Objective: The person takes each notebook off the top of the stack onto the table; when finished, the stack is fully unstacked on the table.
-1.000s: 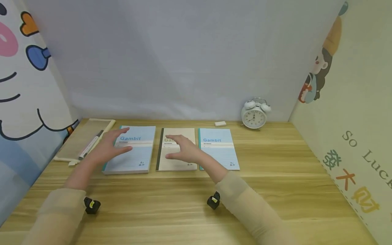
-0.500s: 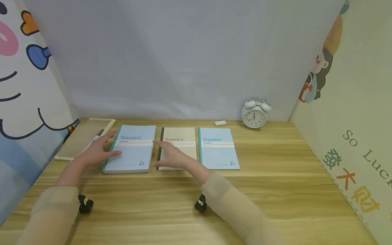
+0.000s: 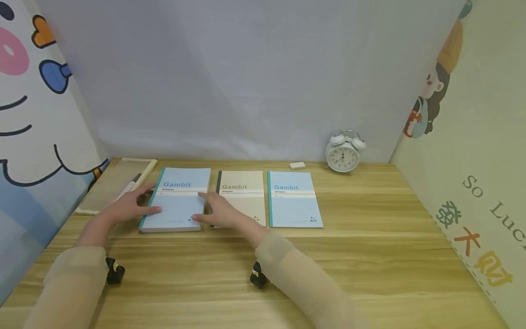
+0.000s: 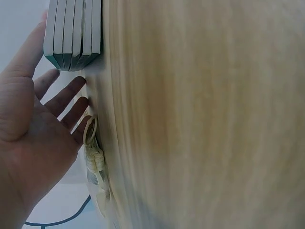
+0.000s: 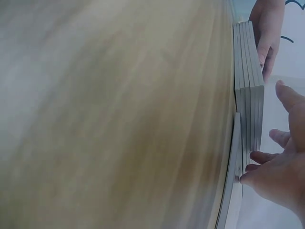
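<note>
A stack of several blue Gambit notebooks [image 3: 176, 212] lies on the wooden table, teal spines to the left. My left hand [image 3: 126, 206] is at the spine side, thumb over the top cover, fingers down beside the edge. In the left wrist view its fingers [image 4: 66, 98] stretch out below the spines. From the other side my right hand [image 3: 223, 211] reaches over the stack's right edge, thumb and fingers spread apart. A beige notebook [image 3: 246, 198] lies partly under that hand. The right wrist view shows the stack's page edges [image 5: 247, 71] beside the right hand [image 5: 281, 171].
Another blue notebook [image 3: 292, 205] lies right of the beige one. Behind are a white eraser [image 3: 297, 165] and a white twin-bell alarm clock [image 3: 343, 156]. At the left lies a mesh pouch [image 3: 113, 180] with a marker [image 3: 129, 186] on it. A curtain closes off the back.
My right hand has moved left from over the beige notebook to the stack's right edge. My left hand has shifted left and down to the spine side. The notebooks have stayed put.
</note>
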`<state>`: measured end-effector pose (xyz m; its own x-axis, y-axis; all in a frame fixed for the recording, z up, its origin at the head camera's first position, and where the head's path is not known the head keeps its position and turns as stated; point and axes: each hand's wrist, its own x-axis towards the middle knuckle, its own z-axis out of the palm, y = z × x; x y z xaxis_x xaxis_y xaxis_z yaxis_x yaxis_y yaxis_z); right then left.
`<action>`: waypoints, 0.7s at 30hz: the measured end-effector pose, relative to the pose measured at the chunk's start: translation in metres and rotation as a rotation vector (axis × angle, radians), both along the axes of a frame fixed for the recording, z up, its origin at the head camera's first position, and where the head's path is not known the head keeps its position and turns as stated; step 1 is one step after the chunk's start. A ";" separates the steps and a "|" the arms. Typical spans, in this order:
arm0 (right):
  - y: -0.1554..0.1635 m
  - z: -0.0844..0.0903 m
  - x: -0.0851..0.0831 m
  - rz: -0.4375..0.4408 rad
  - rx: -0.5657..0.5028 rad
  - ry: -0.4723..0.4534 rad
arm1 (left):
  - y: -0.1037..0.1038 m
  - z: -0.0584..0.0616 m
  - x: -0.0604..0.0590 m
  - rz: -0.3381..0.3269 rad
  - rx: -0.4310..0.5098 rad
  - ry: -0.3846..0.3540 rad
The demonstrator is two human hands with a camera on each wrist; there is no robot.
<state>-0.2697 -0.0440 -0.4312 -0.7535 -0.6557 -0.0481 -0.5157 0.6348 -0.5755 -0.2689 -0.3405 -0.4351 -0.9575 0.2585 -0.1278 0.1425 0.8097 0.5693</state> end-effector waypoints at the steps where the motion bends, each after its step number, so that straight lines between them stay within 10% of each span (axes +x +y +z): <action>1: -0.002 -0.001 0.000 -0.009 0.005 0.001 | 0.000 0.000 0.000 -0.001 -0.002 -0.003; 21: -0.009 -0.004 0.001 -0.077 0.042 -0.023 | 0.001 0.001 -0.003 0.012 0.029 -0.044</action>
<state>-0.2683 -0.0533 -0.4351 -0.7997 -0.5933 -0.0919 -0.4519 0.6956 -0.5585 -0.2719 -0.3396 -0.4340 -0.9542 0.2513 -0.1626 0.1073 0.7943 0.5980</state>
